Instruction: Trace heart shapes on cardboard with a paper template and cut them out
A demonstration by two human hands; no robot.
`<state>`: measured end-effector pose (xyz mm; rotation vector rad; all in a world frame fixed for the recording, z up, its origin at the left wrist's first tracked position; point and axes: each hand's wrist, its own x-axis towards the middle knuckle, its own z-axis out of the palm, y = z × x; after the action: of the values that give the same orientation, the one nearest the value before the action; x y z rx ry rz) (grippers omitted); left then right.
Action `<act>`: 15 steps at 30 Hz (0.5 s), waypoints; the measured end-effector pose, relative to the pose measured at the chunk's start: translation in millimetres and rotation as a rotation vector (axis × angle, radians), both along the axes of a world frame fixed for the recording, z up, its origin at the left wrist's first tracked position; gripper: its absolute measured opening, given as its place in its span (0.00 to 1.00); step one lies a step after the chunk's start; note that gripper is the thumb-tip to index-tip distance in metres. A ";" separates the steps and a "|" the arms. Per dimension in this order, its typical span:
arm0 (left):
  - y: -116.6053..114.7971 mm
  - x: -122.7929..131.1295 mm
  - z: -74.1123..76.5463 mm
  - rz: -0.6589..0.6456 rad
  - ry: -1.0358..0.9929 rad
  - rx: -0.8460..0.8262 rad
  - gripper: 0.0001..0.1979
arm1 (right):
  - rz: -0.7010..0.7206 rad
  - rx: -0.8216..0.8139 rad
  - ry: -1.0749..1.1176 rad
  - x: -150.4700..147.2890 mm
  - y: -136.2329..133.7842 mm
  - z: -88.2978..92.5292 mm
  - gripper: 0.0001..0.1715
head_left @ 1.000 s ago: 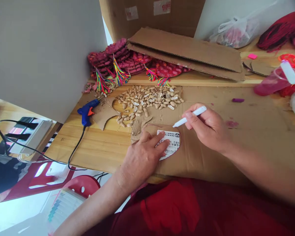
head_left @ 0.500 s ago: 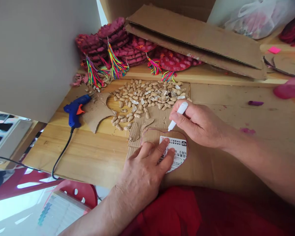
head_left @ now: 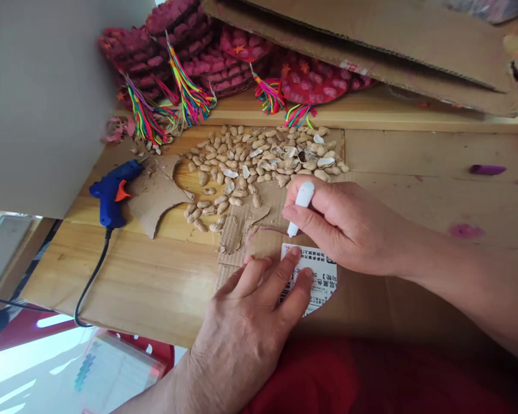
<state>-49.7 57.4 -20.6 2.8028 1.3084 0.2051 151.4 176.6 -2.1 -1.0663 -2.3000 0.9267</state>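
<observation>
Between thumb and fingers, my right hand (head_left: 345, 227) grips a white pen (head_left: 302, 208), its tip down at the upper edge of a rounded cardboard piece (head_left: 263, 244). A white printed label (head_left: 322, 284) is stuck on that piece. My left hand (head_left: 250, 316) lies over the piece and label, fingers spread, pressing on them and holding nothing. The lower left part of the piece is hidden under my left hand.
Peanuts and shells (head_left: 267, 155) are heaped beyond my hands. A blue glue gun (head_left: 112, 192) with a black cord lies left, beside a cardboard scrap (head_left: 155, 195). Red peanut-covered pieces with tassels (head_left: 194, 92) and large cardboard sheets (head_left: 371, 34) are at the back.
The view has moved closer and lower over the table. The pen tip has shifted slightly left along the piece's upper edge, and the pen stands more upright. My left hand remains on the piece.
</observation>
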 end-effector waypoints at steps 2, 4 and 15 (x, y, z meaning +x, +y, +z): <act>0.6 0.3 0.7 0.002 -0.004 -0.001 0.21 | 0.018 -0.009 0.001 0.3 0.3 -0.6 0.11; 1.0 0.6 1.0 0.006 -0.007 -0.002 0.21 | 0.031 0.009 -0.015 2.9 2.1 0.1 0.11; 0.5 -0.1 -2.8 0.002 -0.021 0.010 0.22 | 0.052 0.047 -0.050 1.8 6.6 5.8 0.12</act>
<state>-49.8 57.9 -23.4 2.7993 1.3099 0.2415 153.2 183.1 3.7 -1.0256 -2.3890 0.8707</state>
